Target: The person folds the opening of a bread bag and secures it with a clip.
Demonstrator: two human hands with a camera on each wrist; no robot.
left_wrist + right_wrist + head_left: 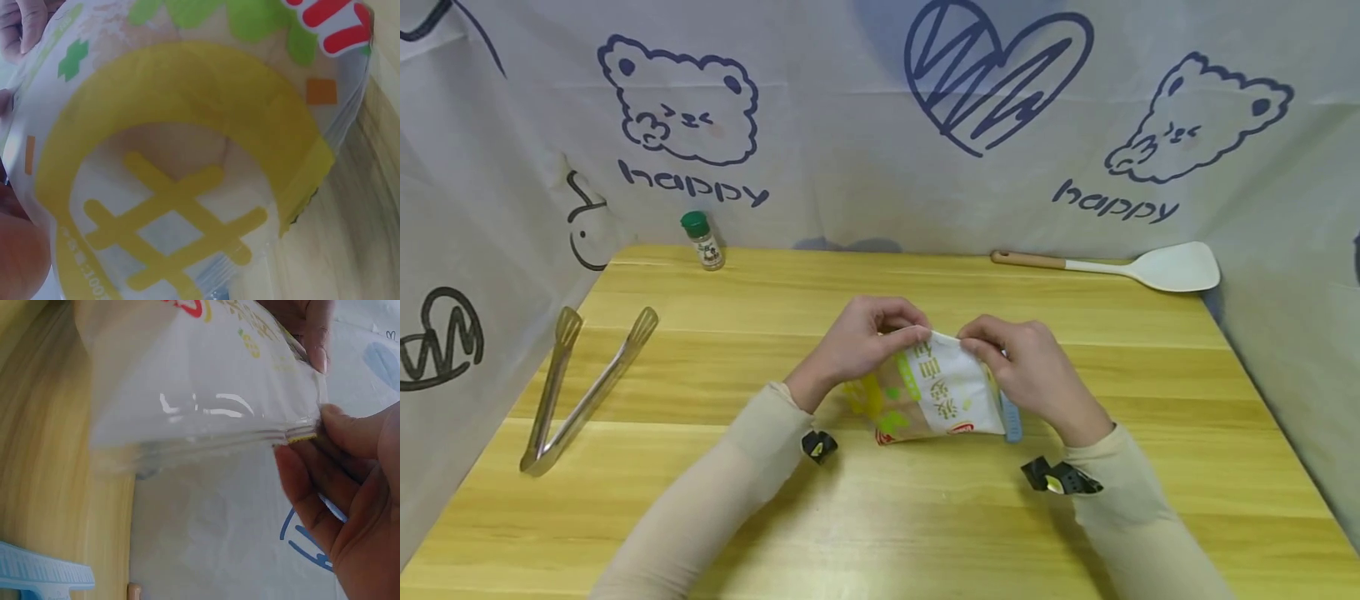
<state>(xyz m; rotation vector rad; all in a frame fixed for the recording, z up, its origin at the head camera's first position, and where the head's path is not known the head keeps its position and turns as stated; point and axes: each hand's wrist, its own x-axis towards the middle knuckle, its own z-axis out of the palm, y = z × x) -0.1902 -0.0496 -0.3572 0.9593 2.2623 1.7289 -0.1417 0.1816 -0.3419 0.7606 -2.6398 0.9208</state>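
A printed plastic food bag (942, 383), white with green, yellow and red patches, stands tilted above the middle of the wooden table. My left hand (876, 337) pinches its top edge between thumb and fingers. At the other end of that edge, my right hand (1030, 367) grips the corner; in the right wrist view its thumb and forefinger hold the crimped end of the bag (187, 387). The left wrist view is mostly filled by the bag's clear face (169, 81), printed with a yellow ring and lattice. Beside the bag's right side lies a light blue ridged plastic piece (1012, 418), partly hidden.
Metal tongs (580, 400) lie spread on the left of the table (925, 517). A green-capped seasoning shaker (703, 242) stands at the back left. Along the back right edge rests a white spatula (1172, 267) with a wooden handle. Printed cloth walls (850, 167) enclose the table.
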